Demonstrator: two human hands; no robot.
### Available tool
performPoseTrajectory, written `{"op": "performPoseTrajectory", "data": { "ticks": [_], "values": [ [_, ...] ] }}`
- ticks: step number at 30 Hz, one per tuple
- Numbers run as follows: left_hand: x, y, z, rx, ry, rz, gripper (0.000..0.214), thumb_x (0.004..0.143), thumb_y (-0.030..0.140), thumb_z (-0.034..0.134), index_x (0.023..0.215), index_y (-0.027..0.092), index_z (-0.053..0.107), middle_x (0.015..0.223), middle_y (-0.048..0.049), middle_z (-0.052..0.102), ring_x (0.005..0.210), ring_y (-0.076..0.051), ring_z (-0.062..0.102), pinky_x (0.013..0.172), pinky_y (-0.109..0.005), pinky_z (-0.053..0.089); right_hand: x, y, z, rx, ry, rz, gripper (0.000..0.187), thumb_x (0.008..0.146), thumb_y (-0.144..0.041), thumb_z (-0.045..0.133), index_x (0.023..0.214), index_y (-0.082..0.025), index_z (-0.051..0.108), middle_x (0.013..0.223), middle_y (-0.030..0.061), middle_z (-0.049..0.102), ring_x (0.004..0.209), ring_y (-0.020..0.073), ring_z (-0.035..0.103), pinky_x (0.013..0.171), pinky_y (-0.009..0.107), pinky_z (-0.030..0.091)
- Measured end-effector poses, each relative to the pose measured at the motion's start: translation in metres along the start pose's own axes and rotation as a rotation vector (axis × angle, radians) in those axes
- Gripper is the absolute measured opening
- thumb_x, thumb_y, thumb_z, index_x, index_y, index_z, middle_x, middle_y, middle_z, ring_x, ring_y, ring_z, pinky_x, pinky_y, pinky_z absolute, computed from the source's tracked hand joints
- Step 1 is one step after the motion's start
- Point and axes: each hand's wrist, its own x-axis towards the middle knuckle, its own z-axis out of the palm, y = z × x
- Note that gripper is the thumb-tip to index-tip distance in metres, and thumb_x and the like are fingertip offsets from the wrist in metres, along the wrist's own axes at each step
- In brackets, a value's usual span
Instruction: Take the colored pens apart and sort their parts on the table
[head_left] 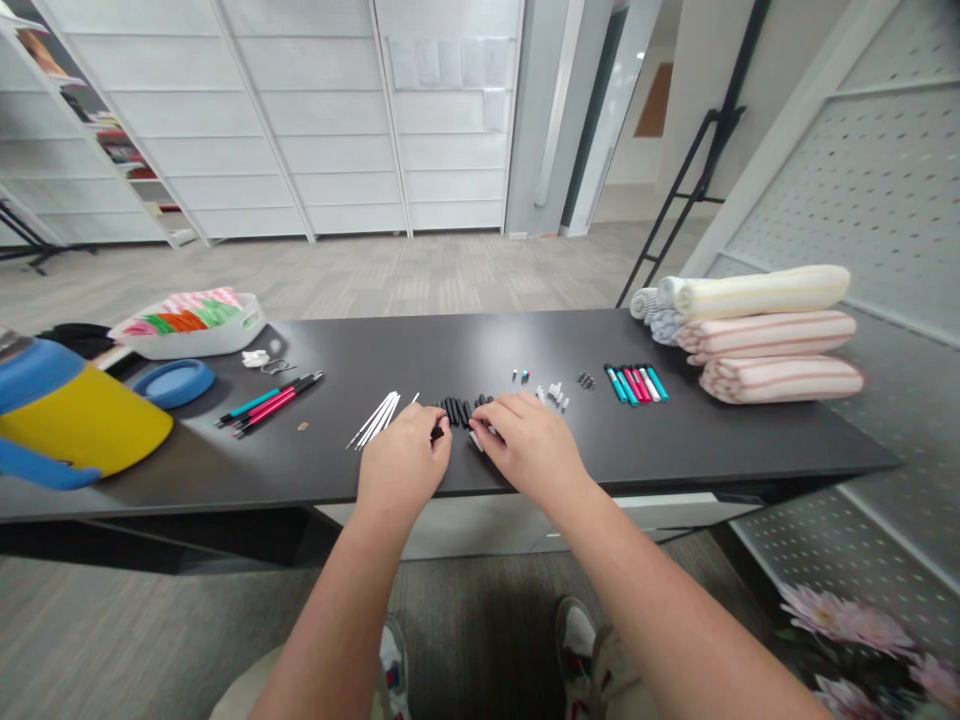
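Note:
My left hand (403, 452) is closed, with a small black pen part (437, 432) between thumb and fingers. My right hand (529, 440) is closed in a pinch on a small piece with a pale end (475, 440), mostly hidden by the fingers. Between my hands lies a row of short black pen grips (455, 411), partly covered by the right fingers. Thin white pen refills (375, 420) lie beside my left hand. Beyond my right hand are small white pieces (553, 396), small springs (586, 380) and coloured pen barrels (636, 384) in a row.
Several pens (270, 403) lie together on the dark table (360, 350). At the left stand a yellow and blue jug (97, 420), a blue lid (174, 383) and a white basket (202, 342) of colourful packets. Rolled towels (772, 335) are stacked at the right end.

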Motion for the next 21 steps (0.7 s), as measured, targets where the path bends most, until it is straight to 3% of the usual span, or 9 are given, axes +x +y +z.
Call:
{"op": "performPoseTrajectory", "data": {
  "ticks": [5, 12, 21],
  "values": [
    [0.000, 0.000, -0.001, -0.002, -0.036, 0.050, 0.027, 0.104, 0.033, 0.050, 0.119, 0.027, 0.072, 0.115, -0.0034, 0.075, 0.096, -0.023, 0.072, 0.075, -0.032, 0.049, -0.010, -0.007, -0.005, -0.054, 0.023, -0.001, 0.022, 0.103, -0.033, 0.061, 0.090, -0.021, 0.073, 0.095, 0.0081, 0.072, 0.094, 0.0261, 0.058, 0.089, 0.039, 0.047],
    [0.001, 0.000, -0.002, 0.017, -0.059, 0.081, 0.029, 0.104, 0.034, 0.050, 0.123, 0.028, 0.072, 0.116, -0.0029, 0.076, 0.096, -0.023, 0.073, 0.072, -0.032, 0.049, -0.011, -0.011, -0.001, -0.041, -0.011, 0.124, 0.021, 0.094, -0.041, 0.075, 0.092, -0.020, 0.075, 0.101, 0.0097, 0.068, 0.099, 0.0296, 0.056, 0.091, 0.043, 0.049],
    [0.001, -0.001, -0.002, -0.071, -0.049, 0.128, 0.026, 0.102, 0.032, 0.054, 0.120, 0.028, 0.072, 0.111, -0.0036, 0.075, 0.095, -0.023, 0.073, 0.072, -0.031, 0.050, -0.006, -0.011, -0.001, -0.027, -0.067, 0.097, 0.012, 0.096, -0.030, 0.073, 0.089, -0.020, 0.076, 0.099, 0.0112, 0.068, 0.098, 0.0295, 0.055, 0.088, 0.044, 0.050]
  ]
}}
